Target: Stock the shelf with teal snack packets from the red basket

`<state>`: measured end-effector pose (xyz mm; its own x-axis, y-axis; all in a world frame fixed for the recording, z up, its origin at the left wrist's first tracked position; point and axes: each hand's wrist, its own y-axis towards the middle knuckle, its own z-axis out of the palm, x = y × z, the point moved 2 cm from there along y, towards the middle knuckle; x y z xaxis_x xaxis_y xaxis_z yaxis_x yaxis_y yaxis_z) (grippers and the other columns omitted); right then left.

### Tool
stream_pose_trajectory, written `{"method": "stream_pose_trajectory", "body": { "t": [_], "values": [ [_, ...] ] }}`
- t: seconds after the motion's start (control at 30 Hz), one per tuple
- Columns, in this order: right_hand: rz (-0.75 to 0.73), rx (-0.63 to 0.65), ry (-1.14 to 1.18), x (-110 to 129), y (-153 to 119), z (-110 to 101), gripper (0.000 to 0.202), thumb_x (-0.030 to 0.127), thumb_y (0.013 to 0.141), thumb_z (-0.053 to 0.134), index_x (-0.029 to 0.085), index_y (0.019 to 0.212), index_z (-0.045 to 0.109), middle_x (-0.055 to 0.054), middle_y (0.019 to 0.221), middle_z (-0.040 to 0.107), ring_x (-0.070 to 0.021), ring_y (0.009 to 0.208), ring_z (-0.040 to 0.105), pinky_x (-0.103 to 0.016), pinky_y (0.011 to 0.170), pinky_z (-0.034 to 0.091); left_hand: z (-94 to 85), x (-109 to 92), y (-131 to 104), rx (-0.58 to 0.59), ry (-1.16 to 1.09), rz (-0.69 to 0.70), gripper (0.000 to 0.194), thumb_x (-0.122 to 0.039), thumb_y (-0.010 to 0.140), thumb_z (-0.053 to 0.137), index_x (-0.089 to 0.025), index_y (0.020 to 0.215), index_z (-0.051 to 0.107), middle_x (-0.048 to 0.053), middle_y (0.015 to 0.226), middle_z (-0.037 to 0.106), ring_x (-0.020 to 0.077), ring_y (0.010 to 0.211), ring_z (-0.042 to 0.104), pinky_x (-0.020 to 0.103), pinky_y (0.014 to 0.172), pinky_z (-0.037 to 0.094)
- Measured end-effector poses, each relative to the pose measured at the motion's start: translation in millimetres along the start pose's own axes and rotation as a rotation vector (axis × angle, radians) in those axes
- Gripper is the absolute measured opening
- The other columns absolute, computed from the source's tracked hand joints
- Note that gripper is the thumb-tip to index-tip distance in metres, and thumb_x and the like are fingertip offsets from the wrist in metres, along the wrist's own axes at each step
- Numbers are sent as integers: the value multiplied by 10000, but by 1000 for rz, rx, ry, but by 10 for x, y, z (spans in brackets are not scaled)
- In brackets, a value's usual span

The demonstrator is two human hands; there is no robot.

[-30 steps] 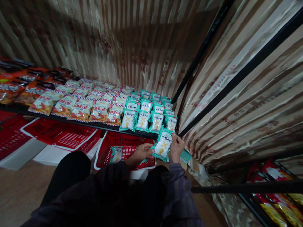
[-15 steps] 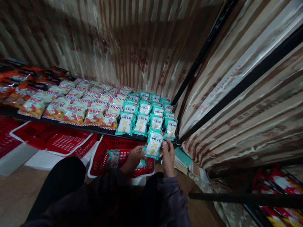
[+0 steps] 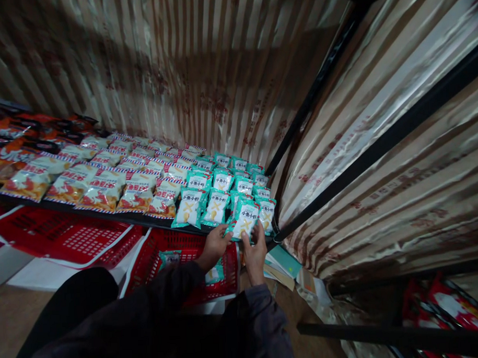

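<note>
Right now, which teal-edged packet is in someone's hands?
The packet held between left hand and right hand; others are on the shelf or in the red basket.

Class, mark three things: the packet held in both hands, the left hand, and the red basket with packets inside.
Held packet (image 3: 245, 216), head view: its printed front.
Left hand (image 3: 213, 248), head view: back of the hand.
Red basket (image 3: 188, 237), head view: its slotted far wall.

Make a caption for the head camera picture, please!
Left hand and right hand hold a teal-and-white snack bag beside matching bags on a black shelf.
</note>
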<state>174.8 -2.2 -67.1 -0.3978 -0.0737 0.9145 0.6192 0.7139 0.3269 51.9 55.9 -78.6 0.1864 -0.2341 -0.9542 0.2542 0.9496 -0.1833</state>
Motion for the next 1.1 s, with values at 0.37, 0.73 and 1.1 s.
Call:
{"method": "stream_pose_trajectory", "body": {
  "t": [0.37,0.73,1.1],
  "values": [
    [-262,-125,-318,134,30,-145,526,414,952,394,141,1400,429,-191,1368,522,-275,1281,470,-465,1048,391,264,-99,13,85,15,36,461,-241,721,706,-153,1158,587,-6,771,591,164,747,637,270,631,554],
    [-251,-87,-358,91,108,-145,537,354,967,326,144,1461,338,-185,1409,485,-275,1311,435,-475,1053,379,379,-20,72,70,17,36,416,-241,708,732,-170,1100,613,-3,793,617,138,700,625,244,602,534],
    [-263,13,-315,-50,29,53,508,351,954,349,179,1426,425,-154,1345,542,-261,1260,474,-461,1045,396,121,134,46,-52,118,-17,558,-248,722,713,-158,1240,529,19,832,654,167,702,653,249,584,532]
  ]
}}
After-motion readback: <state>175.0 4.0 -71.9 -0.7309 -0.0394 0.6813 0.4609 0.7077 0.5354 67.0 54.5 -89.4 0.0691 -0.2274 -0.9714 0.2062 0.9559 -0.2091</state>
